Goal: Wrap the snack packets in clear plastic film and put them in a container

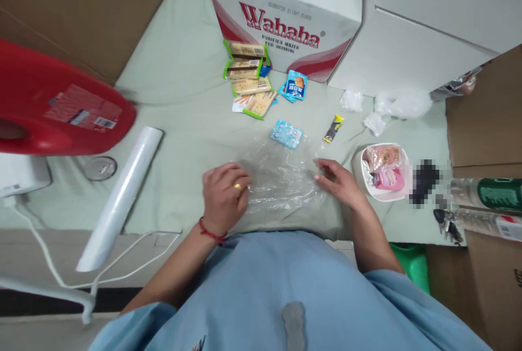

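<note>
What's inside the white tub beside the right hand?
The white tub holds crinkled plastic wrappers, some pink. Whatever lies beneath them is covered, and whether the wrappers contain anything can't be told.

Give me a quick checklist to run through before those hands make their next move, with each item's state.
1. Left hand at the left side of the clear plastic: ok.
2. Left hand's grip: cannot tell; the curled fingers hide it.
3. Right hand closed on the plastic: not ok; thumb and forefinger appear apart near its right side.
4. Plastic smooth: not ok; it is wrinkled.
5. Light-blue packet apart from the plastic: cannot tell; the transparent far edge is unclear.
6. White tub upright, beyond the right hand's outer side: ok.
</note>
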A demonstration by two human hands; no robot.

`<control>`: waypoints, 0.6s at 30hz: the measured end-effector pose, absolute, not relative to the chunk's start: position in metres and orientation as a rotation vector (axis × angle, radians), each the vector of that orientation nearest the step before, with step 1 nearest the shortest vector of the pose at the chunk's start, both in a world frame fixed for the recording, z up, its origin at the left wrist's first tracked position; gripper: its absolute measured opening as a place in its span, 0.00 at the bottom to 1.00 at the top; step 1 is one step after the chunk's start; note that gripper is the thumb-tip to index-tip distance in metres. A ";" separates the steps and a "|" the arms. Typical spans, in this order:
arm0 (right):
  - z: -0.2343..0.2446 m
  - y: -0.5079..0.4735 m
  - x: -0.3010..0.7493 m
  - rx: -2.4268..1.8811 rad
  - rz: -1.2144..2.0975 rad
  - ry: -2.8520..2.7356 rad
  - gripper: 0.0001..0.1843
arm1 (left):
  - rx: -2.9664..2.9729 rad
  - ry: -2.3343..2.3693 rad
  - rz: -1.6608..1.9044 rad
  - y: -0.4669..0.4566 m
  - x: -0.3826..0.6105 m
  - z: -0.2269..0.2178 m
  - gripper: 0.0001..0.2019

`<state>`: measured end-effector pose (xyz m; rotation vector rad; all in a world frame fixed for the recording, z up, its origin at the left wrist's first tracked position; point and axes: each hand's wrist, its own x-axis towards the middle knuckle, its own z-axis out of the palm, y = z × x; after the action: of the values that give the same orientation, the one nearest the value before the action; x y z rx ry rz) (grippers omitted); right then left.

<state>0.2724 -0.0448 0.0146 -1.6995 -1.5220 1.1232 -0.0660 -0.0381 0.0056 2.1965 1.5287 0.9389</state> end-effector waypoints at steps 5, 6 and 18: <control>-0.003 -0.021 0.254 -1.720 1.065 -1.329 0.16 | 2.218 1.534 0.624 -0.018 -0.046 -0.014 0.20; -0.003 -0.019 0.256 -1.747 0.998 -1.305 0.15 | 2.204 1.571 0.583 -0.016 -0.045 -0.019 0.23; 0.034 -0.042 0.243 -1.465 0.681 -1.866 0.09 | 2.243 1.684 0.570 -0.019 -0.059 -0.028 0.28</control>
<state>0.2430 -0.0422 0.0343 -1.4649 -1.8659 0.6808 -0.0588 -0.0192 -0.0284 2.2429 1.6843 0.5703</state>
